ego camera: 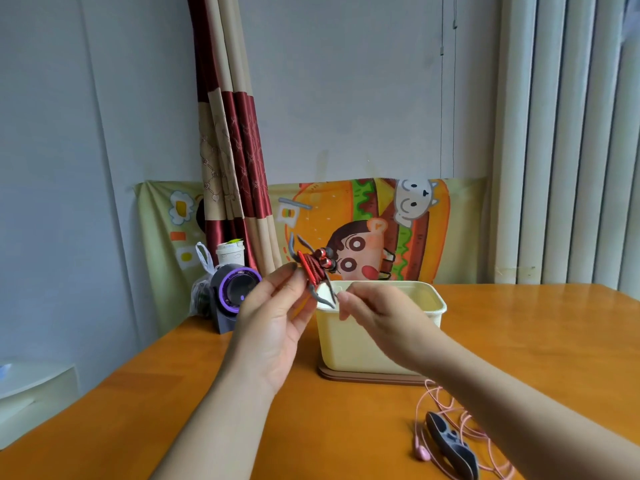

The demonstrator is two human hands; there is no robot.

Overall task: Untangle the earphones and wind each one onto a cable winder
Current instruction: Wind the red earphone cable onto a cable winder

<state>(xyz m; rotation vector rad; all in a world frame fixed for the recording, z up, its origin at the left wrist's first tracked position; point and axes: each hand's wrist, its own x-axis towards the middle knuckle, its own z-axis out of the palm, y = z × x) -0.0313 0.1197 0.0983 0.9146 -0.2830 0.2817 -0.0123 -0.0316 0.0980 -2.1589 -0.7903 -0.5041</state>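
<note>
My left hand [273, 306] pinches a grey cable winder [322, 292] wound with red earphones [313, 270], held up above the near left corner of a cream box [381, 341]. Two red earbuds [325, 258] stick out at the top of the winding. My right hand [377, 311] is just right of the winder, its fingertips pinching one of the lower grey prongs. Pink earphones [446, 410] lie loose on the wooden table [173, 410] at the lower right, with a second grey winder [450, 445] lying among the loops; my right forearm hides part of them.
The cream box stands on a brown base in the table's middle. A purple-ringed grey device [235, 292], a plastic bag and a paper cup [230, 252] stand at the back left. A cartoon cloth and a curtain hang behind. A white ledge [34, 386] is at the left.
</note>
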